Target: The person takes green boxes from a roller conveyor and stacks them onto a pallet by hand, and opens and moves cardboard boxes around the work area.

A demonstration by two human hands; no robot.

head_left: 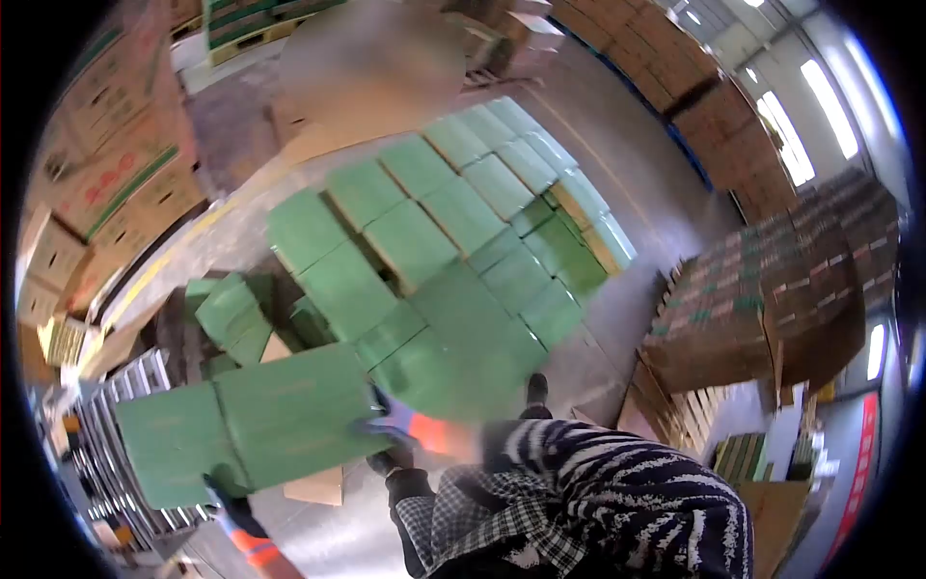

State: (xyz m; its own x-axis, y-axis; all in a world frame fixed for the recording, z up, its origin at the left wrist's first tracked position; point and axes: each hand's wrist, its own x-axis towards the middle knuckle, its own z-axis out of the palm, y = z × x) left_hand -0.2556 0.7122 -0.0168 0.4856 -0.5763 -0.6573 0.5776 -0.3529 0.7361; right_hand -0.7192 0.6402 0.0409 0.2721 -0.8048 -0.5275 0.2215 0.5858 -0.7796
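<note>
Two green cartons (301, 410) lie side by side at the lower left, partly over a metal roller conveyor. My left hand (231, 511), in a dark and grey glove with an orange cuff, grips the near edge by the seam between them. At the right end of the pair, my right hand (391, 420) clasps the carton's side, its fingers partly hidden. Just beyond is a broad stack of green cartons (410, 241) in tight rows, some lower than others.
The roller conveyor (92, 463) stands at the far left. Crumpled green cartons (234, 317) lie behind it. Brown boxes (116, 125) are piled at upper left, and wrapped pallet loads (772, 289) stand at right. My shoe (536, 389) is close to the green stack. A blurred person (371, 68) is at the top.
</note>
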